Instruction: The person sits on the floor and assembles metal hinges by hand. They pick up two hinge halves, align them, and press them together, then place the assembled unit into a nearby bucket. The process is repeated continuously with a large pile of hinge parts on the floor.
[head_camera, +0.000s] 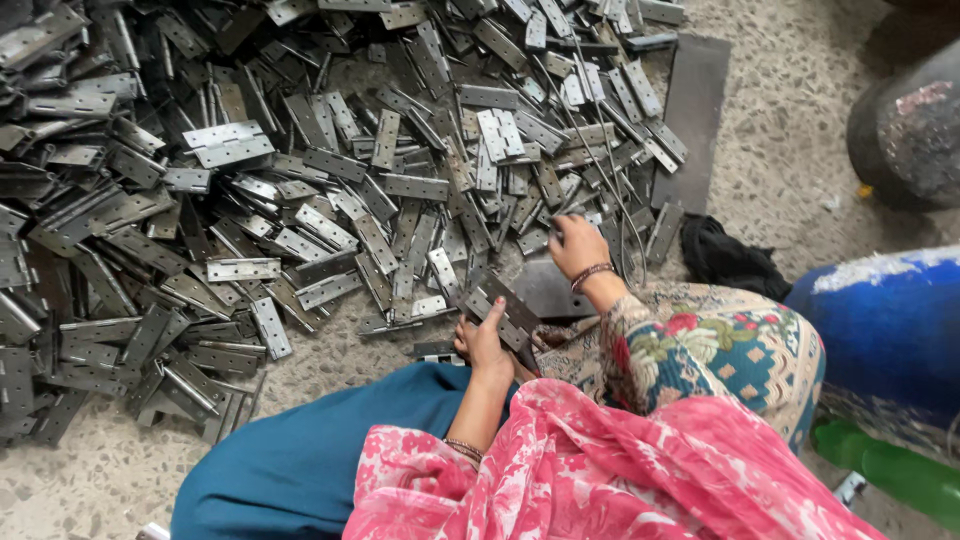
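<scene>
Hinges: we count a great heap of grey metal butt hinges (300, 190) spread over the speckled concrete floor (790, 150), most lying flat, many overlapping.
Left hand: our left hand (483, 345) closes thumb and fingers on a stack of hinges (505, 310), held tilted just above the lap at the heap's near edge.
Right hand: our right hand (577, 247) reaches into the heap, fingers curled down among the hinges; we cannot tell whether it grips one. A bracelet (590, 274) circles the wrist.
Rods: thin metal rods (610, 190) lie across the heap just beside the right hand.
Plate: a flat dark metal plate (695, 110) lies at the heap's right edge.
Cloth: a black cloth (730, 260) sits near the patterned knee.
Drum: a blue drum (890, 320) stands at far right.
</scene>
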